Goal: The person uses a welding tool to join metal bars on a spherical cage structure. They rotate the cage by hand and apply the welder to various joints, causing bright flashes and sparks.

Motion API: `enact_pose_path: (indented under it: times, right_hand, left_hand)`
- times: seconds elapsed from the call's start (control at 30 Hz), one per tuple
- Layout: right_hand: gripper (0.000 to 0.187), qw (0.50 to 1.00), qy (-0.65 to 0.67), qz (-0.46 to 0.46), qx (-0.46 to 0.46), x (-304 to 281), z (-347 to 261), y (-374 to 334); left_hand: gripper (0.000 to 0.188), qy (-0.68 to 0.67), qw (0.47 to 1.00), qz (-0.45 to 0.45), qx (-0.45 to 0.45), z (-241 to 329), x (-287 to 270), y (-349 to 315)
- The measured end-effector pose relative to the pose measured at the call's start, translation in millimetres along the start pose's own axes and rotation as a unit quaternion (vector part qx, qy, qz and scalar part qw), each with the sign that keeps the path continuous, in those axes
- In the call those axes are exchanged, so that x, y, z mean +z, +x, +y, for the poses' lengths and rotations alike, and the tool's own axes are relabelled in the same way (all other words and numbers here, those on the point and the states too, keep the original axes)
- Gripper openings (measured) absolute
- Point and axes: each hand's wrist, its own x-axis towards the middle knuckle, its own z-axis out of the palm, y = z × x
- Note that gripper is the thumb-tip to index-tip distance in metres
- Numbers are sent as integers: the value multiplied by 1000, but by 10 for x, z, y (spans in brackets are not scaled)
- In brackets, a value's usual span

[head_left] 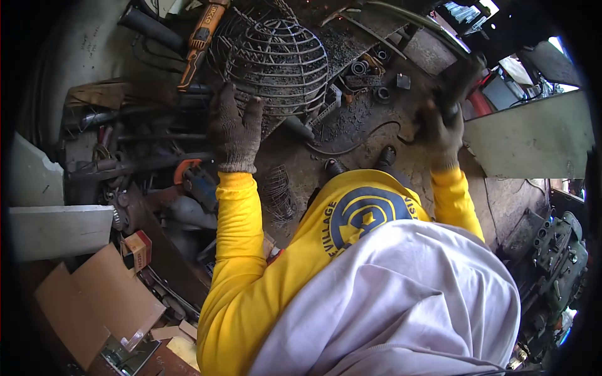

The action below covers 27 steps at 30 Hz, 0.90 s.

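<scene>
A dome-shaped cage of round metal wire (279,66) lies on the dark work surface ahead of me. Beside its lower left edge is my left hand (236,128), in a knitted work glove, fingers and thumb apart; whether it touches the wire, I cannot tell. My right hand (444,133), also gloved, is raised to the right of the cage. Its fingers are closed round a dark hammer (461,78), partly smeared by motion, whose head points up and away.
Left of the cage lies an orange angle grinder (200,41). Metal rings (359,67) and small scraps sit on its right. Bars and tools crowd the left, above a cardboard box (94,301). A pale panel (533,135) stands at right, above greasy machinery (561,250).
</scene>
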Motion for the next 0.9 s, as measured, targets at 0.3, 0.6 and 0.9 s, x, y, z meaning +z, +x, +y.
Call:
enact_pose_path:
  times: [0.3,0.6,0.9]
  right_hand:
    - [44,992,104,-15,74,-700,255,-702]
    - [47,979,162,-40,118,-1124,508,-529]
    - [48,984,123,-74,108,-1510,564,-223]
  left_hand:
    - [55,28,994,35,96,118,373,981]
    - [47,-1,986,-160,45,-30,784,1723]
    - [38,6,980,-194,51,-25,737,1684]
